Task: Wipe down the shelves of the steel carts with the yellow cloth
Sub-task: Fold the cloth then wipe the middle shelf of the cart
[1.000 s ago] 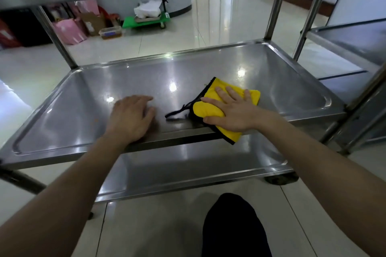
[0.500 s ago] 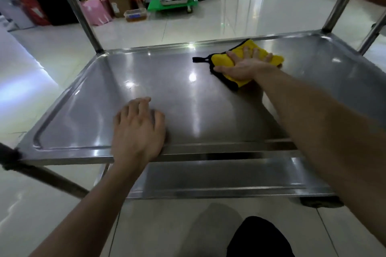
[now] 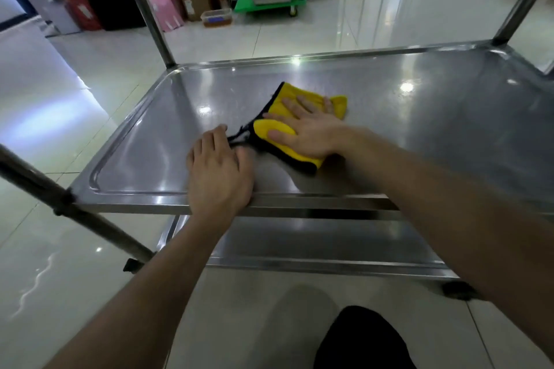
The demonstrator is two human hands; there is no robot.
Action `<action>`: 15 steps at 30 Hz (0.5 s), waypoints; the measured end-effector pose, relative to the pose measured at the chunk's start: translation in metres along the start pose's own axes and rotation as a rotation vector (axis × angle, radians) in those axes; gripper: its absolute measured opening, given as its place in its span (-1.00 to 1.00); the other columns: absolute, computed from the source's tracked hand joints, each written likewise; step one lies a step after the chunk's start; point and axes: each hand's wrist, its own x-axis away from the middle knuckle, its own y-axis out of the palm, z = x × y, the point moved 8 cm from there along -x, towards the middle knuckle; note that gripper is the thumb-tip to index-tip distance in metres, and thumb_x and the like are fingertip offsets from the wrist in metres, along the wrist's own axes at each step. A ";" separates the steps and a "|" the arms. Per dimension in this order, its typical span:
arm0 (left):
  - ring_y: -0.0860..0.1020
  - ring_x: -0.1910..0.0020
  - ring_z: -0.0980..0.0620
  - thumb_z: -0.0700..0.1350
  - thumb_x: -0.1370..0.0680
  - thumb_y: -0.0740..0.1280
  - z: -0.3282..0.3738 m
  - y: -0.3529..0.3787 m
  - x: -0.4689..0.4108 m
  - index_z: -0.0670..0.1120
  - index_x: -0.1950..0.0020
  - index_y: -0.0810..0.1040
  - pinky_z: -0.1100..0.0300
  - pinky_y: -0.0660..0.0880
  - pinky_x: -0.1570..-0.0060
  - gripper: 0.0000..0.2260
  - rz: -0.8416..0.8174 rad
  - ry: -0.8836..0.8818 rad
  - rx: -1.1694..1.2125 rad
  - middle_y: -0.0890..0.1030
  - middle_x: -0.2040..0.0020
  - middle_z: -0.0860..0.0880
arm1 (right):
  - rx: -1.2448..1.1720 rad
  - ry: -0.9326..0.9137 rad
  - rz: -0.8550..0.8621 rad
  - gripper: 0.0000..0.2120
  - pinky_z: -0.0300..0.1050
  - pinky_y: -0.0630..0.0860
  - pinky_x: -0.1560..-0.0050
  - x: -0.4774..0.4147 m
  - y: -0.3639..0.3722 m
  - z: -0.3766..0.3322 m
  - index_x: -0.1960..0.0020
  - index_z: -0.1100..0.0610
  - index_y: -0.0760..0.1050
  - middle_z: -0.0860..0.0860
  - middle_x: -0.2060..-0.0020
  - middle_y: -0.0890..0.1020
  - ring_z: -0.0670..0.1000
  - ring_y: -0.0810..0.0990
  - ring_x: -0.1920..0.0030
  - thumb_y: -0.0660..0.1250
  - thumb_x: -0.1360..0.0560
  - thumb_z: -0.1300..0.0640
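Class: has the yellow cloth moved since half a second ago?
Yes, the yellow cloth slid from the far rim of the shelf toward its near edge.

Two hands [image 3: 220, 172] [image 3: 311, 136], one yellow cloth [image 3: 289, 97], two steel shelves [image 3: 419, 117] [image 3: 329, 244]

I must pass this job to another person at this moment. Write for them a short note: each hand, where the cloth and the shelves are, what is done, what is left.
Left hand: fingers straight, rests flat on the front edge of the middle shelf.
Right hand: fingers straight, presses the yellow cloth flat on that shelf, just beside the left hand.
Done: the cloth is at work on this shelf; how much is clean cannot be told.
Left: finish this shelf, then the lower shelf.
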 end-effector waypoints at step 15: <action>0.59 -0.29 -0.08 0.24 -0.64 0.26 -0.064 -0.058 -0.008 0.04 -0.33 0.58 -0.09 0.54 -0.32 -0.62 -0.102 -0.016 0.166 0.58 -0.30 -0.07 | -0.023 -0.081 0.085 -0.11 0.42 -0.32 -0.62 0.120 0.024 -0.078 -0.63 -0.52 -0.07 -0.14 -0.74 -0.14 0.05 -0.22 -0.73 -0.38 -0.34 -0.73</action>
